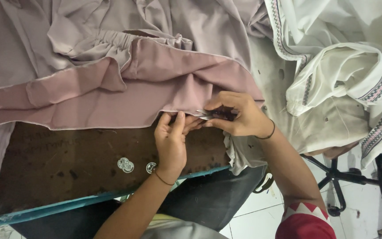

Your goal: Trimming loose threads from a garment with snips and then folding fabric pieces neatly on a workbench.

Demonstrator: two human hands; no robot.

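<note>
A mauve-pink garment (pixel 124 93) lies spread over a dark brown table (pixel 58 159). My left hand (pixel 172 141) pinches the garment's lower hem between thumb and fingers. My right hand (pixel 237 115) holds small metal thread snips (pixel 206 115), their tips at the hem just beside my left fingertips. Both wrists wear thin dark bands.
Three round silvery snap buttons (pixel 126 165) lie on the table near my left wrist. White fabric with patterned trim (pixel 345 71) is heaped at the right. A black swivel chair base (pixel 334 175) stands on the white tile floor. The table's front edge is teal.
</note>
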